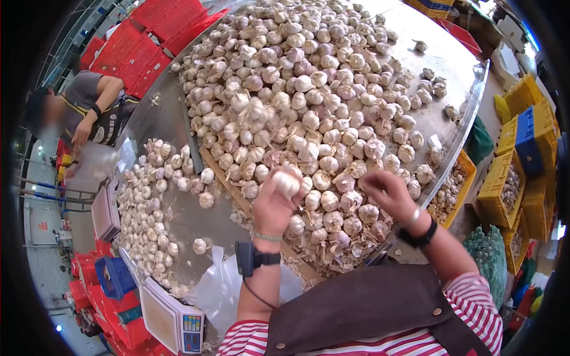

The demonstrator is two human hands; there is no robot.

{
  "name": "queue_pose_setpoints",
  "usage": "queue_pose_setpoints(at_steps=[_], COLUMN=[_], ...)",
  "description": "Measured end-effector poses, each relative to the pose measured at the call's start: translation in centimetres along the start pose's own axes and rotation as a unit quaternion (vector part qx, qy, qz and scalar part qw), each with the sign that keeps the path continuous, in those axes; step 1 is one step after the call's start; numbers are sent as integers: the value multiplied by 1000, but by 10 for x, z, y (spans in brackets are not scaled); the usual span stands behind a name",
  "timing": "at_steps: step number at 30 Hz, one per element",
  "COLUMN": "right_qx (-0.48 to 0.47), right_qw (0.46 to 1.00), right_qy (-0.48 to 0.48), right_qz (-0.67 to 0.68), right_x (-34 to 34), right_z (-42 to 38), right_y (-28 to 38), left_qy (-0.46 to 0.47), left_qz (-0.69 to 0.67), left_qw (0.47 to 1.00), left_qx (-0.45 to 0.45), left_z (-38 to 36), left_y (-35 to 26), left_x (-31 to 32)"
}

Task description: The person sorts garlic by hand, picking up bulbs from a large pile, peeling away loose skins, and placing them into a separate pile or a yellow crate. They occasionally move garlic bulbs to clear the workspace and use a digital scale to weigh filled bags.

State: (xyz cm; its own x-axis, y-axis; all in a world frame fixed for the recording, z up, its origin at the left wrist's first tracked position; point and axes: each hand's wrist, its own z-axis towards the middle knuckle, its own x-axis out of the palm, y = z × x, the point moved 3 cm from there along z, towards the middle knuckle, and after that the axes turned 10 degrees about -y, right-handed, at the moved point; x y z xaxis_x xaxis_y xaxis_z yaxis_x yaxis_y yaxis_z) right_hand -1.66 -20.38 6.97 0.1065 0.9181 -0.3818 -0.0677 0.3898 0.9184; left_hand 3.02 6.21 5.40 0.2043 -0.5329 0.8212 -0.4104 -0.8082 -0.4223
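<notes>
A large heap of garlic bulbs (320,89) covers the metal table (409,24). My left hand (274,204) holds a white garlic bulb (286,184) above the near part of the heap, its fingers wrapped round it. To the right, my right hand (389,193) hovers over the bulbs with its fingers curled; whether anything is between the fingertips is too small to tell. A wooden strip (228,181) edges the heap on the left. Beyond it lies a smaller group of cleaner bulbs (154,207), with a single bulb (200,245) apart from them.
Scales (163,317) and a plastic bag (222,291) are at the lower left. A blue basket (116,276) and red crates (133,56) stand on the left. Another person (89,107) is at the far left. Yellow crates (496,184) stand right, near a green mesh sack (487,252).
</notes>
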Motion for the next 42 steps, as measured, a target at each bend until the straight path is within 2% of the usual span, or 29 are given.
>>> queue_pose_setpoints(at_steps=[2, 5, 7, 8, 9, 11, 12, 14, 15, 16, 17, 18, 19, 20, 21, 23, 24, 25, 26, 27, 29, 30, 32, 33, 34, 35, 38, 41, 42], right_qx=[-164, -186, -166, -167, -159, -152, -134, -91, 56, 175, 236, 219, 242, 262, 263, 232, 181, 46, -91, -114, -109, -110, -105, -113, -114, -121, -130, -61, -52], right_qw=[978, 946, 912, 912, 897, 878, 911, 961, 991, 959, 893, 838, 825, 809, 812, 927, 975, 987, 956, 934, 866, 869, 819, 811, 812, 806, 800, 835, 894], right_qy=[6, 127, 209, 215, 229, 250, 232, 193, 124, 122, 100, 124, 83, 39, 37, 110, 117, 119, 116, 116, 181, 181, 235, 246, 248, 253, 259, 239, 205], right_qz=[-127, -232, -310, -307, -342, -379, -312, -178, -2, 189, 370, 484, 504, 524, 520, 272, 60, -99, -253, -318, -453, -447, -513, -519, -515, -521, -526, -492, -395], right_x=[22, 72, 109, 117, 125, 133, 130, 120, 106, 91, 77, 61, 48, 38, 31, 25, 36, 49, 62, 74, 96, 101, 112, 116, 118, 118, 114, 94, 84], right_z=[54, 108, 122, 124, 126, 130, 136, 142, 138, 142, 138, 134, 127, 124, 126, 133, 136, 137, 135, 131, 135, 138, 138, 142, 143, 145, 151, 150, 145], right_y=[11, 12, 2, 4, 3, 0, -2, -10, -7, -13, 6, 17, 25, 27, 21, 1, -4, -9, -7, 5, -2, 1, 4, 0, 0, 3, 3, 15, 25], left_qy=[-65, -39, -136, -142, -137, -81, -87, -19, 14, 9, 43, 79, 87, 88, 98, 118, 118, 140, 160, 157, 110, 109, 54, 50, 51, 50, 120, 138, 138], left_qz=[-63, 33, 297, 295, 444, 685, 681, 802, 823, 820, 874, 917, 930, 928, 947, 965, 965, 962, 957, 958, 880, 883, 688, 690, 513, 304, 20, -41, -48], left_qw=[995, 997, 945, 944, 880, 672, 675, 488, 442, 450, 372, 290, 252, 258, 212, 156, 155, 185, 213, 209, 411, 406, 717, 715, 857, 948, 977, 969, 970], left_qx=[-38, -53, 22, 23, 100, 269, 269, 344, 356, 355, 310, 261, 252, 254, 220, 174, 177, 145, 113, 115, 211, 208, 101, 99, 7, -82, -176, -199, -196], left_z=[-21, -43, -53, -54, -55, -52, -46, -31, -18, -7, 4, 14, 24, 31, 37, 43, 47, 50, 51, 46, 23, 10, -19, -33, -48, -62, -98, -111, -112], left_y=[9, 17, 21, 22, 19, 10, 8, 10, 13, 16, 23, 30, 36, 39, 44, 45, 41, 38, 33, 26, 6, -4, -20, -22, -19, -13, 20, 47, 54], left_x=[-22, -43, -53, -49, -38, -17, -12, 5, 4, 3, 3, 2, 3, 7, 8, 13, 15, 16, 15, 13, 12, 11, 6, -2, -13, -23, -37, -40, -47])
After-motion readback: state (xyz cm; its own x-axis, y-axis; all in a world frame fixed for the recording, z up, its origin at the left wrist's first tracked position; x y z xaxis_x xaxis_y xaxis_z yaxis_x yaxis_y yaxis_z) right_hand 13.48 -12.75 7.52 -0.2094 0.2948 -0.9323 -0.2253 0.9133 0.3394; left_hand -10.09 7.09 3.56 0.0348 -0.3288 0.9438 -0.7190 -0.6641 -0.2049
